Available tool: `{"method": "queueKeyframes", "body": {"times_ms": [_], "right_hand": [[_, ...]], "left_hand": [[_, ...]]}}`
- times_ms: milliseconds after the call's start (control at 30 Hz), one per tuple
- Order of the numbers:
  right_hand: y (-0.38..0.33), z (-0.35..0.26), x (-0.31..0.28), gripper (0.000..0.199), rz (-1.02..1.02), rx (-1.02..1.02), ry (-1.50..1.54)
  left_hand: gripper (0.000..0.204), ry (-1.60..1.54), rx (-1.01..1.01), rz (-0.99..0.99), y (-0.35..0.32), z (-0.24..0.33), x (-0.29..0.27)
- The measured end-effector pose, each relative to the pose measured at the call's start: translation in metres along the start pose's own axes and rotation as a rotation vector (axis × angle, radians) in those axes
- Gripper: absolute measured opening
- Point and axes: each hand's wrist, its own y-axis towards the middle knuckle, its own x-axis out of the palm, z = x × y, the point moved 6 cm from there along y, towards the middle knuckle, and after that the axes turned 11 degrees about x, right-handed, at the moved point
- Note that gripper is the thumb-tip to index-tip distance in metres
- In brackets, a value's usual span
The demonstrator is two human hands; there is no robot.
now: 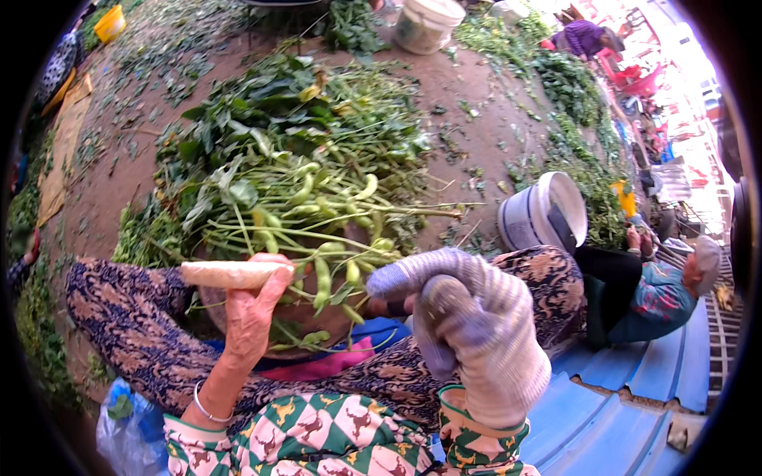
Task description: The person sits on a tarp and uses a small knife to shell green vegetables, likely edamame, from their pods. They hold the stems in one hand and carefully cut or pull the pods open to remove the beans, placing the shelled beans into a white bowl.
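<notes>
My left hand [252,313] is bare, with a bangle at the wrist, and closes round one end of a pale, long, stick-shaped piece [226,274] that points left. What that piece is made of I cannot make out. My right hand [476,325] wears a striped knitted glove with bluish fingertips. Its index finger reaches left, while the other fingers curl in, partly smeared; anything inside them is hidden. Between and beyond both hands lie green bean stalks with pods [321,278], some hanging over a basin-like container [214,305] between my legs.
A leafy heap of bean plants [262,119] spreads ahead. A white bucket [528,218] lies tilted beyond my right knee, near a seated person [663,297]. Blue corrugated sheeting [619,397] is at right, a plastic bag [131,428] at lower left. Another white bucket [429,28] stands far off.
</notes>
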Motion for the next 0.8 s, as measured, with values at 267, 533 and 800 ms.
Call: {"method": "queueKeyframes", "body": {"times_ms": [267,533,800], "right_hand": [[0.11,-0.004,0.078,0.027,-0.215,-0.19,-0.159],[0.119,0.005,0.084,0.025,-0.206,-0.2,-0.201],[0.109,0.036,0.059,0.024,-0.166,-0.107,-0.256]], "left_hand": [[0.008,-0.065,-0.086,0.024,-0.002,-0.014,-0.006],[0.012,-0.179,-0.18,-0.01,-0.004,-0.009,-0.004],[0.016,-0.219,-0.242,0.013,-0.02,-0.028,-0.016]]}}
